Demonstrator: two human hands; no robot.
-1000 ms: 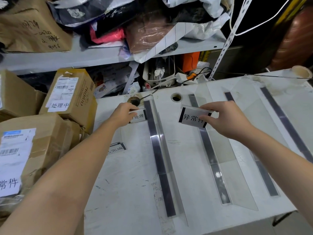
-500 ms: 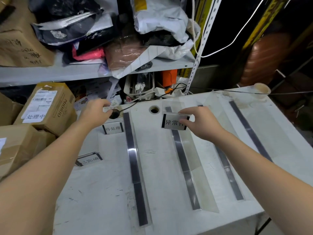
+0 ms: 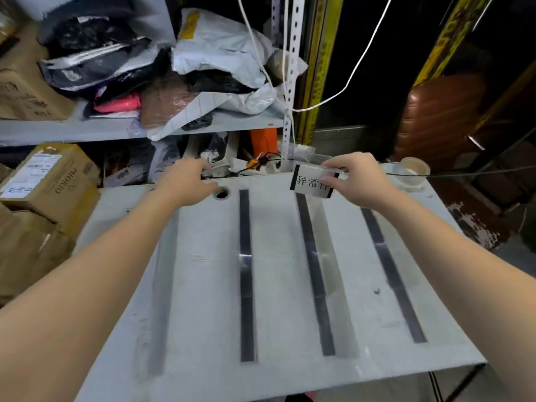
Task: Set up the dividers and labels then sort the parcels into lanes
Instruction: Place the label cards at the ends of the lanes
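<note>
My right hand (image 3: 358,179) pinches a clear label card (image 3: 311,184) with black end bars and printed characters, held just above the far end of the middle divider (image 3: 314,271). My left hand (image 3: 185,181) lies palm down at the table's far edge beside a round hole (image 3: 222,194); its fingertips reach over the edge, hiding what they touch. Two more clear dividers with dark base strips (image 3: 246,271) (image 3: 391,271) run front to back on the white table (image 3: 278,338). A blurred strip (image 3: 164,285) shows beside my left forearm. Cardboard parcels (image 3: 55,178) are stacked at left.
A tape roll (image 3: 414,169) stands at the table's far right corner. Behind the table a shelf (image 3: 87,129) is piled with bags and boxes, with clutter and wires below it. A white cable (image 3: 348,85) hangs at the back. The table drops off at the right edge.
My right hand has carried the label card farther back and to the right. My left hand has left the small label and moved to the hole at the far edge. The view swung right.
</note>
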